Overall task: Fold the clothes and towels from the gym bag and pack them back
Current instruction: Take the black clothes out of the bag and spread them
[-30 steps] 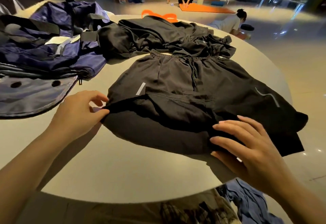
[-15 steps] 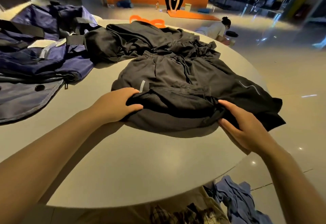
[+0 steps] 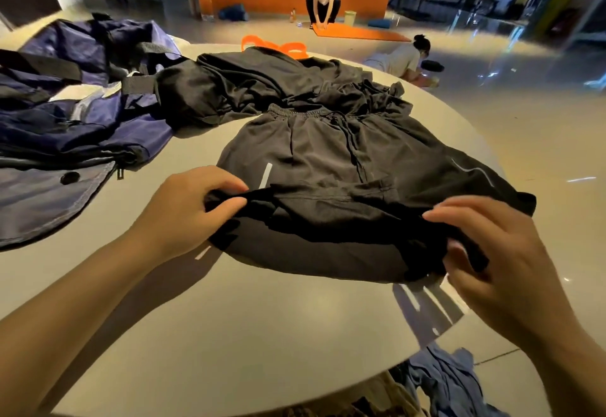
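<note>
Currently, status by item:

Shorts: one pair of black drawstring shorts (image 3: 328, 154) with pale reflective stripes, spread flat on the table, waistband on the far side, near hem lifted and doubled back toward the waistband.

Left hand: left hand (image 3: 187, 210) grips the near left hem of the shorts, thumb and curled fingers pinching the bunched fabric.

Right hand: right hand (image 3: 498, 259) grips the near right hem of the shorts, fingers curled over the fabric and thumb beneath it.

Table: one round, pale, glossy table (image 3: 229, 334); carries the shorts, the pile and the bag.

Clothing pile: one heap of crumpled black garments (image 3: 278, 82) on the far side of the table, touching the waistband of the shorts; the number of pieces in the heap cannot be told.

Gym bag: one dark blue nylon gym bag (image 3: 65, 115) with black straps, lying open and collapsed on the left of the table, its right end touching the black heap and apart from the shorts.

Blue cloth: one crumpled blue cloth (image 3: 452, 380) below the near right edge of the table, partly hidden by the rim.

Orange items: two orange ring-shaped objects (image 3: 275, 47) behind the black heap at the far table edge, partly hidden by it.

Background persons: two; one crouching on an orange floor mat (image 3: 360, 33) before an orange wall, one low on the floor to the right.
</note>
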A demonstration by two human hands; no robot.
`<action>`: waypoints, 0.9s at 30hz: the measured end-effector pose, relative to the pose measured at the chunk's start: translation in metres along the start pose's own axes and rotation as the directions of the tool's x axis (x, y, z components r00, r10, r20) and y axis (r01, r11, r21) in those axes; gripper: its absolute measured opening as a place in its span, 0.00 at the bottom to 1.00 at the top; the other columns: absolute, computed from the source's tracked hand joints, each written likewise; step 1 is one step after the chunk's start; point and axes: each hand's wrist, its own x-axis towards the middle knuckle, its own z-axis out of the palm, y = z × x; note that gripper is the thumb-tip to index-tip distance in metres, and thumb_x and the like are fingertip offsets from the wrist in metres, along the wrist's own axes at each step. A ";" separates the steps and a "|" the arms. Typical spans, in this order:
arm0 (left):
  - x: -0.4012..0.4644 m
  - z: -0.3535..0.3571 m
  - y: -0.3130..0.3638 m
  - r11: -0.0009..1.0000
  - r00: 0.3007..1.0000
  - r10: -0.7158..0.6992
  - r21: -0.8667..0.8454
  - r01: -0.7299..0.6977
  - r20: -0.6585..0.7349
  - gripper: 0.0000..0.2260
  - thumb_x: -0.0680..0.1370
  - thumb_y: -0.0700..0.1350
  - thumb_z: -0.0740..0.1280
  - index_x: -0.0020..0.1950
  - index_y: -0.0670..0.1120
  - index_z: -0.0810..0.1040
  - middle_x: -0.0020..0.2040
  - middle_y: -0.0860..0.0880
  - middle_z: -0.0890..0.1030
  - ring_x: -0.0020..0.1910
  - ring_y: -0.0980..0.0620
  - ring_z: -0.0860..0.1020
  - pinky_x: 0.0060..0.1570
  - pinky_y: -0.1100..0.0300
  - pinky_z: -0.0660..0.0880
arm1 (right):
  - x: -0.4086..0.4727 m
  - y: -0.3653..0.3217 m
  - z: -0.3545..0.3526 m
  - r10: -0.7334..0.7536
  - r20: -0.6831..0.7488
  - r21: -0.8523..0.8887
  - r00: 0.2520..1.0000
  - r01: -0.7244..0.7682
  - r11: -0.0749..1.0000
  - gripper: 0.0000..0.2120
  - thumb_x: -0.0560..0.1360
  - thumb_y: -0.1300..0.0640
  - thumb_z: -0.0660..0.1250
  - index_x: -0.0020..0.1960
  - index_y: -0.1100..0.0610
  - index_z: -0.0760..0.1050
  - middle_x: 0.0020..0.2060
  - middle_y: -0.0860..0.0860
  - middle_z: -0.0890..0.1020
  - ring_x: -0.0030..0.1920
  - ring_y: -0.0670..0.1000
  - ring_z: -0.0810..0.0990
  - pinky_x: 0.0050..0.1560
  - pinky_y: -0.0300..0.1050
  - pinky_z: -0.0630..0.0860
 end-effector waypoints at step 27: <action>0.043 0.032 0.058 0.990 0.996 -0.089 -0.112 0.091 0.028 0.11 0.75 0.59 0.68 0.49 0.53 0.80 0.42 0.57 0.82 0.41 0.60 0.79 0.43 0.63 0.75 | -0.046 -0.040 0.026 0.012 0.014 -0.176 1.000 -0.009 0.984 0.06 0.74 0.53 0.62 0.50 0.48 0.73 0.59 0.54 0.76 0.65 0.55 0.70 0.65 0.68 0.63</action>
